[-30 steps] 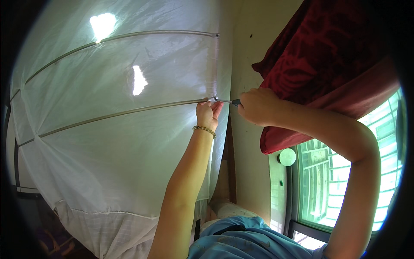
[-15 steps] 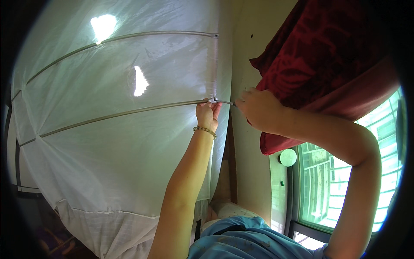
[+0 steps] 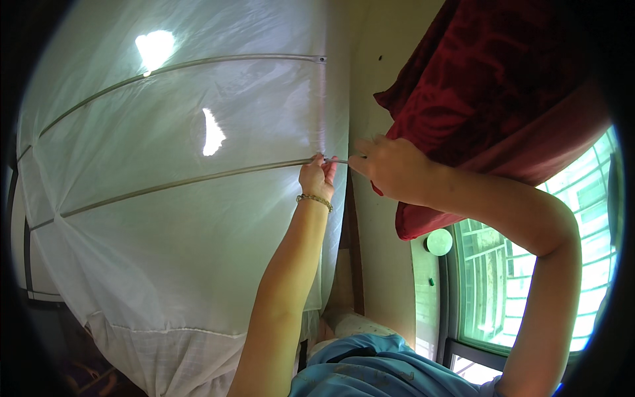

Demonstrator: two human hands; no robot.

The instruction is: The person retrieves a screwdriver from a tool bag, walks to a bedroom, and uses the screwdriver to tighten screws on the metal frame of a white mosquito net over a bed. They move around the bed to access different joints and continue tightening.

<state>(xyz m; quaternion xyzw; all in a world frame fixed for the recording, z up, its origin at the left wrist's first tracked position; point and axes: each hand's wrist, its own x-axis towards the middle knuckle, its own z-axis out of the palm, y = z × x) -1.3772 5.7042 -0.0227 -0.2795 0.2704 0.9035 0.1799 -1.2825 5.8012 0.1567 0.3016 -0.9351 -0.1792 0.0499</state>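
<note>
A sheer white cloth (image 3: pixel 165 264) hangs over a frame with two curved metal rods. My left hand (image 3: pixel 316 181), with a beaded bracelet at its wrist, pinches the right end of the lower rod (image 3: pixel 192 179). From the right, the thin metal shaft of a screwdriver (image 3: pixel 340 161) meets that rod end between my left fingers. My right hand (image 3: pixel 400 171) is closed around the screwdriver's handle, which its fingers mostly hide; the hand is slightly blurred. Higher up, the upper rod (image 3: pixel 211 61) ends in a flattened tip with a hole.
A dark red patterned cloth (image 3: pixel 489 99) hangs right behind my right hand. Below it are a barred window (image 3: pixel 486 284) and a round pale disc (image 3: pixel 438 242). A plain wall (image 3: pixel 380 264) runs between the white cloth and the window.
The view has shifted slightly. My right hand has moved a little left and its fingers have changed position around the screwdriver. My left hand keeps its pinch on the rod end.
</note>
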